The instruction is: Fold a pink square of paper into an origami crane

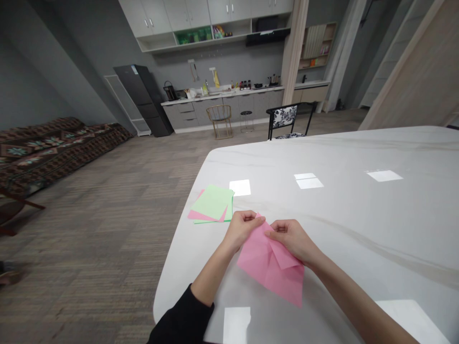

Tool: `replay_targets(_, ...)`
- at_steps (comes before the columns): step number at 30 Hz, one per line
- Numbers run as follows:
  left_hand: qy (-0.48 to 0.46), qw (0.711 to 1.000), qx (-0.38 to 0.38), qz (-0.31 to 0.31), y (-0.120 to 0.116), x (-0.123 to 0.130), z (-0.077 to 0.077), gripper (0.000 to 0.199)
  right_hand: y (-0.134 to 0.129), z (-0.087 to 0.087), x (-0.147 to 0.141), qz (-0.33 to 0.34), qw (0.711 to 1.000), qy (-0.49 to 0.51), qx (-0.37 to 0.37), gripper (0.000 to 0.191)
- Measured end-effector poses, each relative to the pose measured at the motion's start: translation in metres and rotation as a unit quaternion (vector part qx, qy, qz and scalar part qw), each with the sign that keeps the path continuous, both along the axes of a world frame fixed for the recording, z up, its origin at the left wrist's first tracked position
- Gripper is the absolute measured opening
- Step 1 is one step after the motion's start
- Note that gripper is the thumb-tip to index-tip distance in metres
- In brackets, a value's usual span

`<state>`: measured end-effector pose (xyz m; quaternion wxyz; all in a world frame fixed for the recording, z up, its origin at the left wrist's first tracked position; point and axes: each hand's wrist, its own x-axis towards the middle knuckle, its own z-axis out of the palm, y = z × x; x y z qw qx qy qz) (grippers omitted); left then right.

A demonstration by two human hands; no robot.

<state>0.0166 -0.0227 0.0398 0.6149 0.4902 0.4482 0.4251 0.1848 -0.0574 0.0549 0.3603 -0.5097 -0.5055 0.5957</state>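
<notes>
A pink sheet of paper [270,270] with crease lines is held up over the white table [340,200], one flap folded over on its right side. My left hand [245,227] pinches the paper's top corner between thumb and fingers. Just to the right, my right hand [292,236] pinches the edge of the folded flap. Beyond my left hand, a loose stack of green paper [213,200] and pink paper [195,215] lies near the table's left edge.
The table's rounded left edge runs beside my left arm. Behind the table stands a black chair [285,117] with a patterned back. Farther off are a gold chair [219,114], a dark fridge [145,98] and a kitchen counter. A covered couch [53,145] is at the left.
</notes>
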Motion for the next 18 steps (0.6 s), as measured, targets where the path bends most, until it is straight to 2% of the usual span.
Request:
replay_targets(9, -0.026, 0.999, -0.037, -0.003, -0.0003, -0.0001, 0.0018, 0.033, -0.0004, 0.0002, 0.0001, -0.002, 1.0, 0.007, -0.015, 0.021)
replay_targets(18, -0.023, 0.998, -0.051, 0.022, -0.0028, 0.0024, 0.0075, 0.028, -0.0012, 0.0031, 0.0003, 0.001, 1.0, 0.005, -0.023, 0.018)
